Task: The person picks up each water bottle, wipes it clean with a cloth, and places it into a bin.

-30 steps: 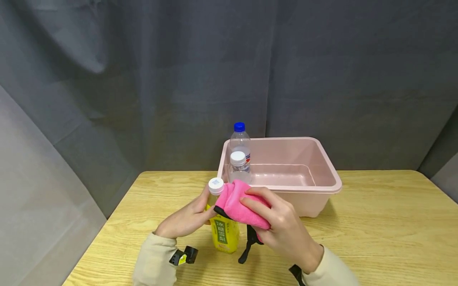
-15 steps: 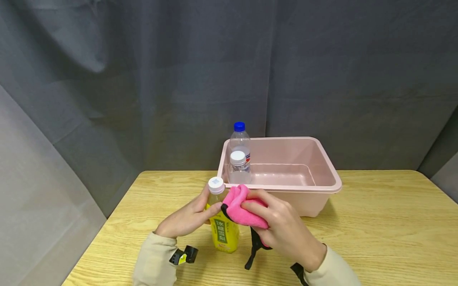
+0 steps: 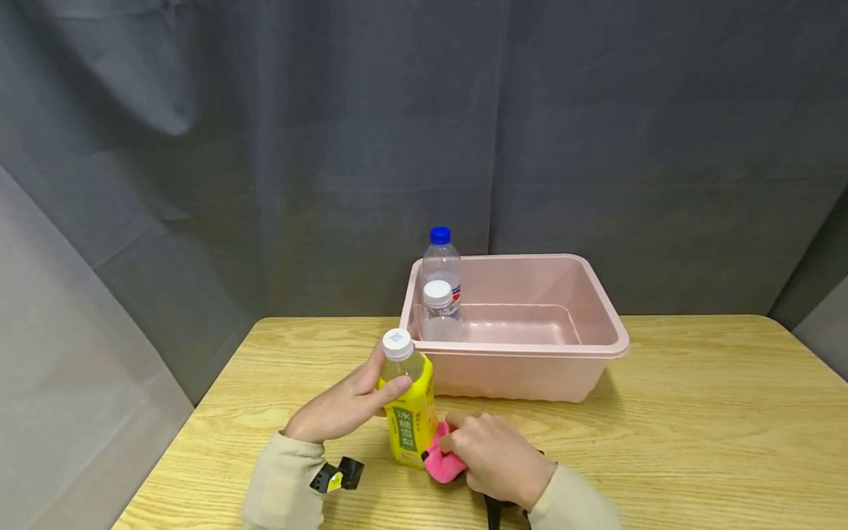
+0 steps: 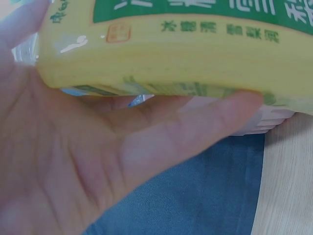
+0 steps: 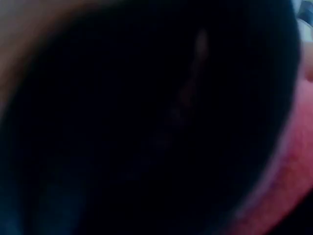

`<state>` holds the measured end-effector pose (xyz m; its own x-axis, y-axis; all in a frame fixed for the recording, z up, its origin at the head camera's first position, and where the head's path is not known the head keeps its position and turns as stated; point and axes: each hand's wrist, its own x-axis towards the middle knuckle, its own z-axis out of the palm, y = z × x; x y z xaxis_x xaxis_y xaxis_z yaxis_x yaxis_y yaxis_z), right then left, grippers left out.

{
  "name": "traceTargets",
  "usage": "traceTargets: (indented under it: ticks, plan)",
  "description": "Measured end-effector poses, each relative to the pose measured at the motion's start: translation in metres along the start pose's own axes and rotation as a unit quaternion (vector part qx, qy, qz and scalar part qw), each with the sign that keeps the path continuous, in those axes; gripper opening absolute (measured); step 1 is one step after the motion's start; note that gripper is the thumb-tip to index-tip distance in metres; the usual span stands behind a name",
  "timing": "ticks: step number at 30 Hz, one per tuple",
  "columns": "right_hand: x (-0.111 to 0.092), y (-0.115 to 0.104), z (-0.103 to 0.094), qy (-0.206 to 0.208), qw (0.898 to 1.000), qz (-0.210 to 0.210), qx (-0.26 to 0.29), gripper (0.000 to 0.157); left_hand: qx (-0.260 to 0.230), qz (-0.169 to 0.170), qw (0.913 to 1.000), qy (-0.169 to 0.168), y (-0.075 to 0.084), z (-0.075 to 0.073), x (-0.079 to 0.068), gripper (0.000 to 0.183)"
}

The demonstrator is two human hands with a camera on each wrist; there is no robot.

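A bottle with a yellow label and white cap stands upright on the table. My left hand grips it near the shoulder, thumb across the front; the left wrist view shows fingers along the label. Bunched in my right hand is a pink cloth with black edging, which touches the lower right side of the bottle. Part of the cloth is hidden under that hand. Dark, blurred material fills most of the right wrist view, with pink cloth at its right edge.
Behind the hands stands a pink plastic tub. At its left end, inside, are a clear bottle with a blue cap and one with a white cap. A grey curtain hangs behind the wooden table.
My right hand has moved down with the cloth, from near the bottle's neck to its lower side. My left hand keeps its grip, and the bottle stays in place with its label uncovered.
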<state>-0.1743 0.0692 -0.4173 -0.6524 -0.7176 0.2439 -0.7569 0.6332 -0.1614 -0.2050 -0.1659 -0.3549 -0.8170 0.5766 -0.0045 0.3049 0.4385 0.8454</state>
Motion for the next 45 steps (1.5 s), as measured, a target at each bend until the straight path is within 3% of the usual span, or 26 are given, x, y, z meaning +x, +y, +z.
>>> traceTargets:
  ticks: [8,11,14,19,24,29,30,32,36,38,45]
  plan:
    - [-0.001,0.007,-0.002,-0.014,1.0,-0.006,0.01,0.037,-0.003,-0.002,1.0,-0.002,-0.001,0.0,0.0,0.079]
    - [-0.002,0.01,-0.011,0.027,0.999,-0.023,-0.002,0.039,-0.011,-0.006,0.9999,-0.005,-0.001,-0.001,0.0,0.079]
    - [-0.002,0.01,-0.022,0.118,0.992,-0.041,-0.001,0.042,-0.015,-0.008,0.9998,-0.007,-0.001,-0.001,0.001,0.079]
    - [0.002,0.005,-0.034,0.267,0.96,-0.075,0.045,0.045,-0.011,-0.005,0.9999,-0.009,0.0,-0.001,0.002,0.079]
    - [0.003,0.001,-0.041,0.364,0.923,-0.087,0.088,0.05,-0.011,0.001,0.9999,-0.006,-0.001,-0.001,0.001,0.079]
    - [0.005,-0.002,-0.045,0.457,0.874,-0.09,0.139,0.048,-0.001,0.005,1.0,-0.004,-0.001,-0.001,0.001,0.082]
    - [0.005,-0.002,-0.046,0.466,0.868,-0.093,0.145,0.049,0.004,0.005,1.0,-0.004,0.0,-0.001,0.0,0.082]
    - [0.005,-0.002,-0.047,0.464,0.869,-0.095,0.144,0.05,0.015,0.008,0.9998,-0.004,0.0,-0.001,0.0,0.082]
    - [0.004,-0.002,-0.045,0.407,0.902,-0.084,0.117,0.053,0.024,0.014,0.9996,-0.004,0.001,-0.002,-0.001,0.078]
    - [0.004,-0.001,-0.044,0.387,0.913,-0.077,0.102,0.054,0.021,0.017,0.9996,-0.006,0.001,-0.002,-0.001,0.077]
    - [0.002,0.001,-0.046,0.368,0.922,-0.086,0.082,0.057,0.019,0.019,0.9996,-0.007,0.001,-0.002,-0.001,0.08]
